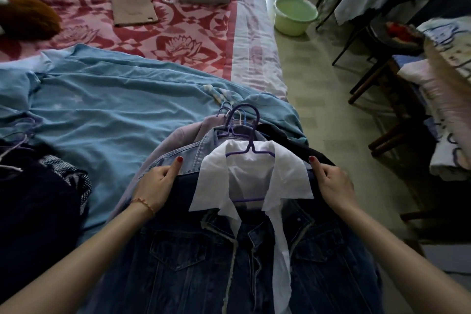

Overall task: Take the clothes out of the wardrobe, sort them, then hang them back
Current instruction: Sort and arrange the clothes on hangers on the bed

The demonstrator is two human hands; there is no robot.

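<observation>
At the bed's [244,41] right edge, left hand [155,186] and right hand [334,186] grip the dark denim jacket's [204,262] shoulders, fingers clenched; open floor [318,89] lies alongside.

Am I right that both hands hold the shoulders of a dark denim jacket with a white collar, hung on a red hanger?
Not quite: the hanger is purple, not red, as the head view shows. The rest stands: the left hand and right hand hold the shoulders of the dark denim jacket with the white collar.
</observation>
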